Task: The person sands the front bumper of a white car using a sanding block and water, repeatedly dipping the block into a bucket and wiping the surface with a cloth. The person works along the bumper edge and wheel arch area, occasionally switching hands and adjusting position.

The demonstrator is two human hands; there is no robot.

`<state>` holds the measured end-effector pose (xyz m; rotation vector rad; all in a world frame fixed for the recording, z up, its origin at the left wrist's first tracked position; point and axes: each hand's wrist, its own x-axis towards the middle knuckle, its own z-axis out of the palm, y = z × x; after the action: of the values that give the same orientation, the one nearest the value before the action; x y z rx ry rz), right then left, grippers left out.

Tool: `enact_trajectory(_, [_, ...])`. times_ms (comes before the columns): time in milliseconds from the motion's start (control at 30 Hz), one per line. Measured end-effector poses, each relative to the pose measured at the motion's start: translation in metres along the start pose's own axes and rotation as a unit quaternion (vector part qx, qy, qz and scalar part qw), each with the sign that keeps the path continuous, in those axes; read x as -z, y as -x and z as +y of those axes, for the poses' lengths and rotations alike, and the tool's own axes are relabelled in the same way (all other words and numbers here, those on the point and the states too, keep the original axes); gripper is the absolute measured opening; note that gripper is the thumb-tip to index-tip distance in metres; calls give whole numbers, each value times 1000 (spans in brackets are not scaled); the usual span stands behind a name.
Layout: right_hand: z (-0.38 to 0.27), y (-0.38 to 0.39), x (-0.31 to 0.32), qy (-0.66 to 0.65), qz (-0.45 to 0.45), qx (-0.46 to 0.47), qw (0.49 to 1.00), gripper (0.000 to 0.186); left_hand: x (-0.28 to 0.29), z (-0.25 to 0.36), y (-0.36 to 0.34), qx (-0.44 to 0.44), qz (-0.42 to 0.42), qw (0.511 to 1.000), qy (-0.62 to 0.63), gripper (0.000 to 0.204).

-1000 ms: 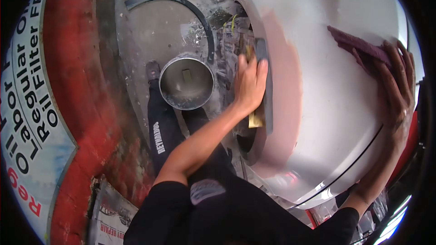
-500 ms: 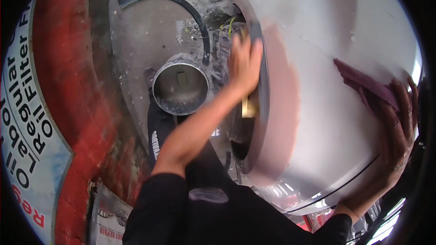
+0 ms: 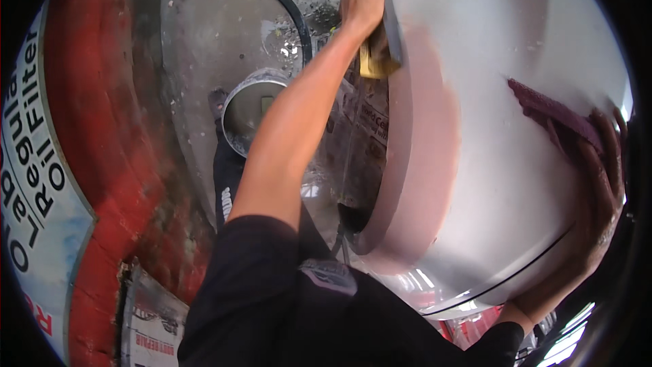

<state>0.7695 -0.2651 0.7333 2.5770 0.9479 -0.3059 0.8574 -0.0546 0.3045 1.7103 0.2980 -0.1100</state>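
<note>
My left hand (image 3: pixel 363 5) grips a long sanding block (image 3: pixel 387 37) with a yellow body and a dark grey face. That face lies against the edge of a wheel arch on a silver-white car panel (image 3: pixel 506 183). A dull pink sanded patch (image 3: pixel 429 143) runs along the arch. At the far right, my right hand (image 3: pixel 601 163) rests on the panel with a wet maroon cloth (image 3: pixel 558 114) between its fingers and the surface. Part of the right hand is in shadow.
A round grey bucket (image 3: pixel 238 115) stands left of the arch, partly behind my left forearm, with a small block inside. A curved dark strip (image 3: pixel 288 3) lies on the wet floor (image 3: pixel 224 34). Printed paper (image 3: pixel 373 112) covers the wheel opening. A red wall (image 3: pixel 95 129) bears a sign.
My left hand has moved up along the arch edge with the sanding block, to the top of the arch. The right hand and the maroon cloth stay in about the same place.
</note>
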Motion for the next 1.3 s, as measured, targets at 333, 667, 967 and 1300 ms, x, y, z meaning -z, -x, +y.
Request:
enact_trajectory(333, [5,6,13,57,-51,-2,997,33,-14,8,68,-59,-69,993,-79,38])
enact_trajectory(667, [-11,6,8,49,-35,-42,997,33,-6,45,168,-62,-48,996,34,44])
enact_trajectory(967, [-6,8,19,41,-62,-36,997,35,-11,44,164,16,-98,994,54,47])
enact_trajectory(1300, [0,-18,6,-4,-31,-1,1000,31,-25,-32,30,67,-19,997,28,48])
